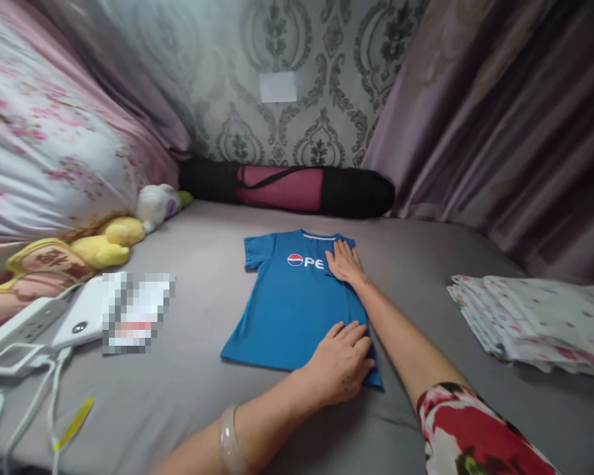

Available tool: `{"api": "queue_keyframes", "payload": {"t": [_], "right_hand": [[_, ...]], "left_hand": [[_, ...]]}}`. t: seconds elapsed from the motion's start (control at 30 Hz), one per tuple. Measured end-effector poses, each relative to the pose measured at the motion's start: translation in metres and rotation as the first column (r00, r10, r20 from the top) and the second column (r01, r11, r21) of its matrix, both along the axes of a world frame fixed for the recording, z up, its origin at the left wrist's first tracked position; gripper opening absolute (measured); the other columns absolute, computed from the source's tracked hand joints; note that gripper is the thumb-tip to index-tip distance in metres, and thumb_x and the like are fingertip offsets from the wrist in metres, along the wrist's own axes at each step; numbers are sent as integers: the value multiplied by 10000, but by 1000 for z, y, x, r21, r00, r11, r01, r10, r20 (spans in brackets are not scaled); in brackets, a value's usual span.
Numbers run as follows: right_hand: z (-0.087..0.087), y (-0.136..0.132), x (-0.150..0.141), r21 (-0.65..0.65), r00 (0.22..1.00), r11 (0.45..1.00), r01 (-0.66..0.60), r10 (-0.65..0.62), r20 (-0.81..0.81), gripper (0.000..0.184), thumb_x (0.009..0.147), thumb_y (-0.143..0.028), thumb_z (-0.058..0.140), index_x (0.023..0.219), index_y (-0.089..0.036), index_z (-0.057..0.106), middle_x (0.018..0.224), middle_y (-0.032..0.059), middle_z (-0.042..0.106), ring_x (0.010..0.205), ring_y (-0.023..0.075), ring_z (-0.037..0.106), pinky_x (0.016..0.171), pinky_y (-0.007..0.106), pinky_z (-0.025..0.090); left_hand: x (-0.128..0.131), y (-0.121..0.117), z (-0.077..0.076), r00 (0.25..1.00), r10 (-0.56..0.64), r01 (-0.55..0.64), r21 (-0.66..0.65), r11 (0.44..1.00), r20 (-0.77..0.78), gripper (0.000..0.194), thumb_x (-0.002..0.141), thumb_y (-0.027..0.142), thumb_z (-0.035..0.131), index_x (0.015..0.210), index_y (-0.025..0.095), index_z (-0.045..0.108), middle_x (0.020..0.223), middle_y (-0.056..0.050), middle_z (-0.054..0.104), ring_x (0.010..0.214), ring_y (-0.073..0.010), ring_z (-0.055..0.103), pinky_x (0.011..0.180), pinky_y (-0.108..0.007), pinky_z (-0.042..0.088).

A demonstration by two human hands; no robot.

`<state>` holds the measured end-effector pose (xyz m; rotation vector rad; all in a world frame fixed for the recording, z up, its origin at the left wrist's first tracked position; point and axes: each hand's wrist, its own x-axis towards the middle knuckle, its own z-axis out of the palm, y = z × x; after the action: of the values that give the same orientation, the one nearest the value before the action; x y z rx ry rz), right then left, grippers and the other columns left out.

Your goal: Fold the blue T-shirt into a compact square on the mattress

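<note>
Item: a blue short-sleeved cloth T-shirt [287,310], lying front up on a grey bedsheet [202,264], in front of the person. Chest print: a round red, white and blue emblem [295,260], followed by white letters [313,263] legible as "PE" — any continuation is covered by the right hand [345,260]. That hand lies flat on the upper chest, fingers slightly spread; the sleeve on that side cannot be made out. The left hand [340,359] rests on the lower side edge near the hem, fingers loosely side by side, thumb apart from them; the fabric beneath is hidden.

Other markings: a yellow plush item with a brown panel [49,258] bears dark red characters, too blurred to read. A white flat rectangular device [86,316] shows a small round dark logo, not legible. A white paper-like item [138,313] beside it is pixelated — its text is unreadable. A white plastic power strip [24,323] and a stack of folded patterned cloth [539,320] are cut off at opposite frame edges.
</note>
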<state>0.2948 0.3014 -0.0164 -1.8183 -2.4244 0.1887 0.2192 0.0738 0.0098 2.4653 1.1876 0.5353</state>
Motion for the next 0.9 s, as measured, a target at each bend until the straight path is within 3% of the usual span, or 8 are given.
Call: {"api": "queue_keyframes", "payload": {"t": [0.13,0.23,0.37,0.5,0.6,0.67,0.8,0.9], "right_hand": [[-6,2,-1,2,1000,1000,10,-10,25,668,974,-453,144,1489,-34,212,1562,124,179,1437,250,125,1155,425,88],[-7,6,-1,-4,999,1000,26,-26,42,661,973,-451,150,1491,-45,213,1563,124,179,1436,249,130,1153,428,96],[1,9,-2,-50,996,998,28,-24,87,658,972,-454,166,1490,-52,218,1562,144,177,1436,259,132,1146,432,120],[27,5,-14,-89,988,995,39,-25,150,607,958,-421,277,1446,-64,335,1521,181,278,1397,289,247,1108,453,210],[48,-5,-38,-10,989,999,-35,36,141,466,924,-318,378,1299,-89,533,1384,193,474,1289,299,416,1037,421,317],[58,-13,-61,8,991,994,-108,107,75,404,925,-296,366,1186,-123,621,1272,179,574,1200,296,508,958,387,390],[62,-30,-118,-88,972,971,-224,216,-95,361,924,-295,373,1091,-188,675,1171,128,650,1126,275,574,887,336,428],[58,-40,-159,-106,960,961,-256,240,-145,345,921,-294,393,1109,-200,666,1180,115,650,1135,259,572,887,313,427]], "left_hand": [[-12,10,12,990,55,-57,9,998,133,281,939,331,438,1125,168,573,1210,-124,610,1193,-240,529,1017,-378,420],[-35,26,21,955,217,-220,-10,975,202,244,920,303,472,1092,182,596,1099,-106,652,1042,-218,604,920,-328,472],[-86,43,29,818,565,-561,-68,825,108,226,905,300,504,1067,185,613,1023,-97,665,973,-221,615,874,-321,471],[-138,45,25,657,753,-754,-47,655,-30,156,896,231,502,940,167,638,1001,-127,662,1005,-239,608,879,-328,453],[-162,39,15,518,848,-855,-65,514,-114,186,905,262,485,947,159,635,1040,-146,658,1029,-252,604,849,-328,460],[-170,34,10,479,865,-878,-109,467,-148,201,905,298,486,942,167,634,1032,-138,665,1007,-249,615,818,-319,466],[-176,27,11,462,871,-881,-200,429,-166,212,892,347,502,918,184,634,982,-117,689,946,-243,640,764,-309,465],[-178,24,14,475,864,-870,-239,431,-169,218,877,363,521,882,180,638,935,-116,699,902,-246,652,733,-305,458]]}}
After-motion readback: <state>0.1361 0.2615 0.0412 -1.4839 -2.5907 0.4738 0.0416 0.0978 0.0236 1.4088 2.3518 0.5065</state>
